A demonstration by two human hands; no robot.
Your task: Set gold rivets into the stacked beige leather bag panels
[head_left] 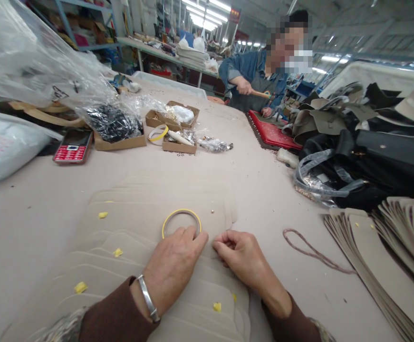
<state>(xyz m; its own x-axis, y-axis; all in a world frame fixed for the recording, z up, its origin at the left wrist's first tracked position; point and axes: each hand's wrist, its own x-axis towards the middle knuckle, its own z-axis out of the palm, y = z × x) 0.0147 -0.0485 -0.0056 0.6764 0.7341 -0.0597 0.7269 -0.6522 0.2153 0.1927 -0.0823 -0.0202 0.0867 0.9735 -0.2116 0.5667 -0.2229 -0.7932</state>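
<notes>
Fanned layers of beige panels [139,270] lie on the table below my hands, with small yellow tape pieces [80,287] stuck on several of them. My left hand [173,266] is closed on a roll of yellow tape [181,212], whose ring shows beyond the knuckles. Just to the right, my right hand [240,256] is pinched, thumb against index finger, over the panels' right edge; whatever sits between the fingertips is too small to make out. A small metal stud [212,212] shows on the top panel above the gap between my hands.
A red phone [73,146], cardboard boxes [121,141] and plastic bags lie at the back left. Across the table a person [253,76] holds a hammer by a red piece [273,133]. Black bags [388,161], a cord [313,251] and stacked strips [378,256] are at the right.
</notes>
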